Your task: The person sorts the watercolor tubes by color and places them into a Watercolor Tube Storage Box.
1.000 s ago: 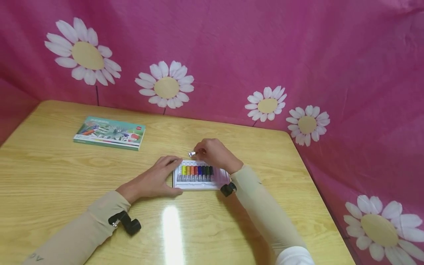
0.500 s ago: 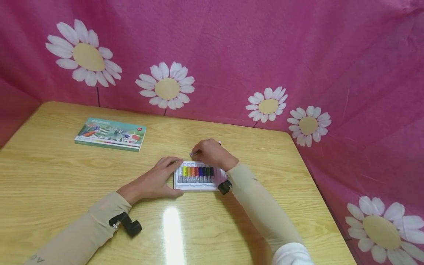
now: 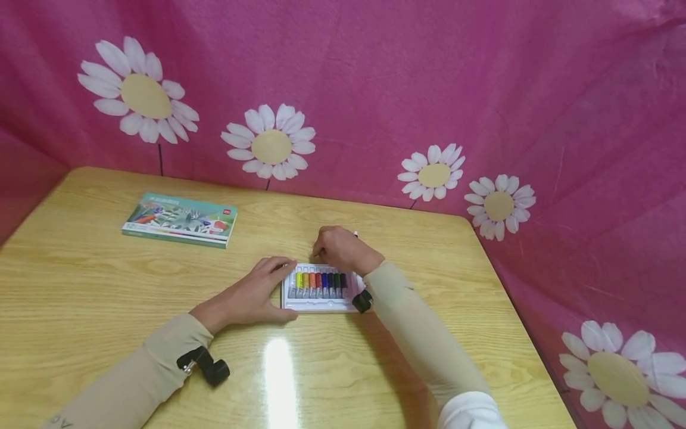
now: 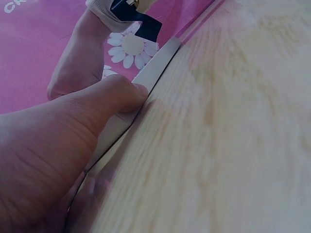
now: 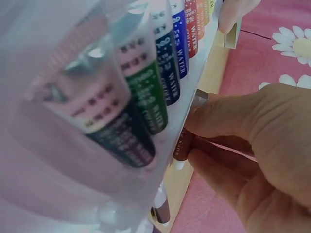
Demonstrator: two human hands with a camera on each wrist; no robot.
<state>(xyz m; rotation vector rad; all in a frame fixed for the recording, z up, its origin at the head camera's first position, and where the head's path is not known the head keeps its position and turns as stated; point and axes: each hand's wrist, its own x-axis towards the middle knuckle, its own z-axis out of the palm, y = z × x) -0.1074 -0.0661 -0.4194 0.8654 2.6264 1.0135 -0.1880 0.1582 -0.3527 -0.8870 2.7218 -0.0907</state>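
Observation:
A white plastic tray [image 3: 321, 306] lies on the table with a row of paint tubes [image 3: 318, 285] in it, yellow through red and blue to dark green. My left hand [image 3: 249, 295] grips the tray's left end, thumb along the front edge and fingers at the back edge. In the left wrist view the thumb [image 4: 119, 94] presses the tray's white side. Just behind the tray, my right hand [image 3: 345, 247] pinches a brown paint tube [image 5: 183, 144] between thumb and fingers. The head view hides most of that tube behind the hand.
Another dark tube [image 5: 162, 206] with a white end lies on the table behind the tray. A flat green illustrated box [image 3: 179, 220] lies at the back left. Behind the wooden table [image 3: 134, 286] hangs a pink cloth [image 3: 354, 71] with daisies.
My right hand has turned and come slightly lower behind the tray, so the tube's silver end no longer shows in the head view. My left hand stays on the tray.

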